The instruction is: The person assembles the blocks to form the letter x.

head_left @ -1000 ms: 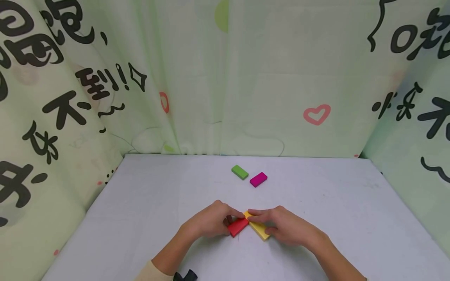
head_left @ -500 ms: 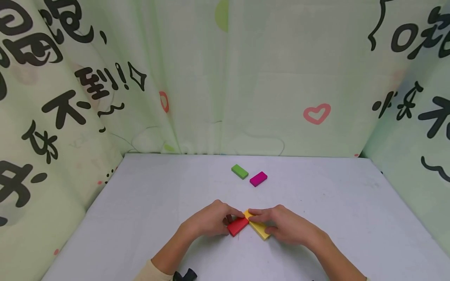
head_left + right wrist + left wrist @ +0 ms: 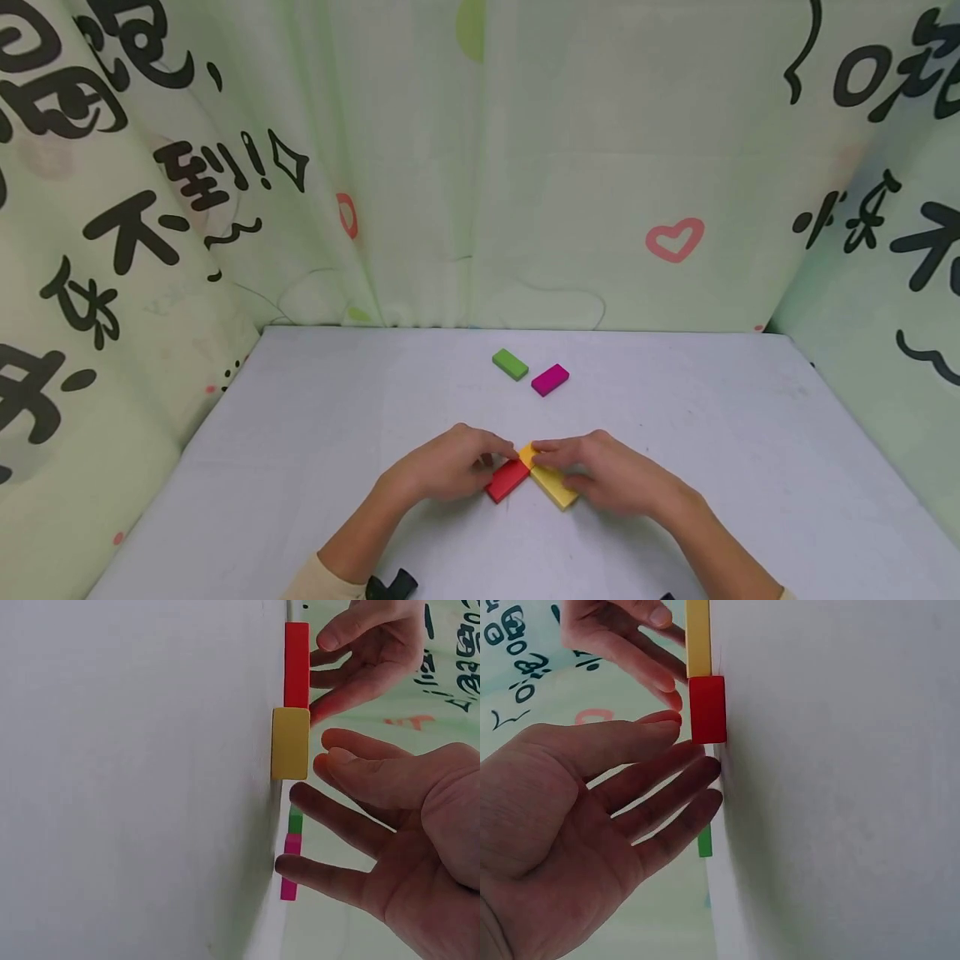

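Left hand and right hand are easing off, fingers relaxed, gripping nothing; red rectangular block and yellow rectangular block are lying unheld, touching.

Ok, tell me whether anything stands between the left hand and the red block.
Nothing visible does: the left hand is right beside the red block. The yellow block and right hand lie toward its other side, not between them.
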`<state>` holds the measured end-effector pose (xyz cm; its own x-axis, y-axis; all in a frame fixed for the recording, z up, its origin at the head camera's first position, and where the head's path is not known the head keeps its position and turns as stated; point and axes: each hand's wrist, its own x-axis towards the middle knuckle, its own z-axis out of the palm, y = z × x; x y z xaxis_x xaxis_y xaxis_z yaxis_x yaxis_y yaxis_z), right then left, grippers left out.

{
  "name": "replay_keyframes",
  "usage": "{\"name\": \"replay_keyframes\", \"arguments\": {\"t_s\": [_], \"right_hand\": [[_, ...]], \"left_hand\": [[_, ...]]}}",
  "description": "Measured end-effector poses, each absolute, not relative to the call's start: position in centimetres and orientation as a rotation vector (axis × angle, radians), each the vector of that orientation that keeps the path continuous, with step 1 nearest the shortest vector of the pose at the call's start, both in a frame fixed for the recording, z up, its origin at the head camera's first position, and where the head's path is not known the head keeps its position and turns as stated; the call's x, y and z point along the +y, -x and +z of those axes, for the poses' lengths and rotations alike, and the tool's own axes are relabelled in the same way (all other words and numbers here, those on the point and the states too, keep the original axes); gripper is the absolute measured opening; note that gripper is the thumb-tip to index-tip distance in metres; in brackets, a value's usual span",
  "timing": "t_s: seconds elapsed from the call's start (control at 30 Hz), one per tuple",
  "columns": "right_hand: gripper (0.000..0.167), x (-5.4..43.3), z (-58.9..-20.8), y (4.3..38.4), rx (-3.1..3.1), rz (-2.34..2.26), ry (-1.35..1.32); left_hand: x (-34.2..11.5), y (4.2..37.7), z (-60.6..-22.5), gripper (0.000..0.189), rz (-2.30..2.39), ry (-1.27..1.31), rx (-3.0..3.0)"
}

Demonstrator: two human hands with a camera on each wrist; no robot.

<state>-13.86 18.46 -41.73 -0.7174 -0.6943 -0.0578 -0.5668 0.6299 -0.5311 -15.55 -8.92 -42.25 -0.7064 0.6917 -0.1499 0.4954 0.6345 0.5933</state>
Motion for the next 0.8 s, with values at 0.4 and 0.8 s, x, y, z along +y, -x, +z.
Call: {"name": "replay_keyframes", "arguments": {"t_s": [0.4, 0.8], "right_hand": [[0.04, 19.5, -41.5, 14.6, 2.714, -0.644, 0.963], [0.037, 20.2, -41.6, 15.1, 2.776, -0.63, 0.937]], "left_hand": [[-8.8, 15.1, -42.2, 0.055, 0.484, -1.074, 2.486], [-8.7, 14.8, -42.5, 0.057, 0.452, -1.093, 2.492]]}}
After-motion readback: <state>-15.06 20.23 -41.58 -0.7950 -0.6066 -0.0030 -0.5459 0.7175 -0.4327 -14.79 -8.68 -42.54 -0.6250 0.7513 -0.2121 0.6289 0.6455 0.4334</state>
